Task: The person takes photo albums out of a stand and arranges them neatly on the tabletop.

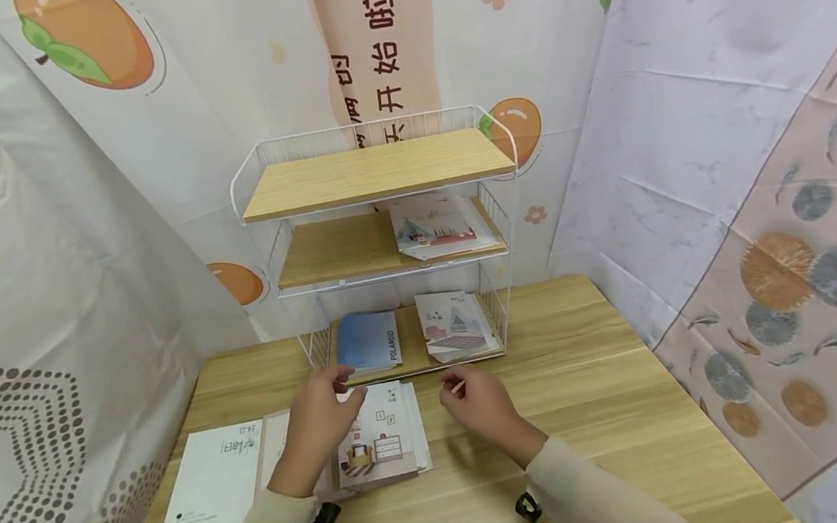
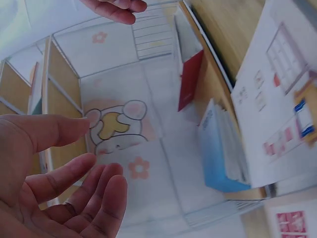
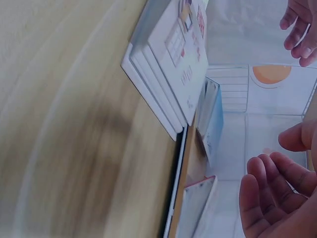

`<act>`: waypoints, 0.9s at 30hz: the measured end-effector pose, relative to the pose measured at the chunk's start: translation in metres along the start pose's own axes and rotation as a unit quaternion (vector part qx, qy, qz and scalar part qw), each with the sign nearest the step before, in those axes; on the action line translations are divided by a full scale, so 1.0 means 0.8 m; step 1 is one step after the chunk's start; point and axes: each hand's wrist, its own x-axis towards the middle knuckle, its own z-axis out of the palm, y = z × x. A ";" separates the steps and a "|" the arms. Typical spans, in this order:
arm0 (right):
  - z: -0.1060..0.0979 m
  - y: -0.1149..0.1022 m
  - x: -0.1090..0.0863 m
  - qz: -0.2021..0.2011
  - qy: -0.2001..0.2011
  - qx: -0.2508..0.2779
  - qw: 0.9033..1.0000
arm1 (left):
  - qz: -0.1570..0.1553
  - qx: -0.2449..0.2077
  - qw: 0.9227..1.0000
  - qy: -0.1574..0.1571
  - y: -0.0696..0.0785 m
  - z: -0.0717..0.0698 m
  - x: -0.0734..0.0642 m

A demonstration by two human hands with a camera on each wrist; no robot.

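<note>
My left hand (image 1: pixel 322 419) hovers over a stack of thin books (image 1: pixel 384 443) with a furniture drawing on the top cover. Its fingers are loosely bent with a gap between thumb and fingertips, and the left wrist view shows nothing held. To the right of that stack, my right hand (image 1: pixel 480 406) hangs above the table with relaxed, curled fingers; its palm (image 3: pixel 287 210) is bare in the right wrist view. Just ahead of both hands, the shelf's bottom board carries a blue book marked POLAROID (image 1: pixel 368 340) at left and illustrated books (image 1: pixel 456 326) at right.
A white wire rack (image 1: pixel 268 250) with three wooden boards stands at the back of the table (image 1: pixel 581 413). More books (image 1: pixel 434 228) lie on the right of its middle board (image 1: pixel 338 248). White books (image 1: pixel 214 483) lie at the table's left. Printed cloths (image 1: pixel 594 221) hang around.
</note>
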 end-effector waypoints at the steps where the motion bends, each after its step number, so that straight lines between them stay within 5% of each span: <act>1: -0.003 -0.001 0.001 -0.001 0.001 -0.002 1.000 | 0.005 0.001 1.000 0.000 0.002 -0.003 0.002; 16: -0.052 -0.022 0.031 -0.047 0.025 -0.061 0.997 | 0.074 0.025 0.997 0.014 0.041 -0.038 0.044; 27: -0.104 -0.029 0.056 -0.082 0.046 -0.147 0.985 | 0.104 0.057 0.993 0.008 0.068 -0.052 0.077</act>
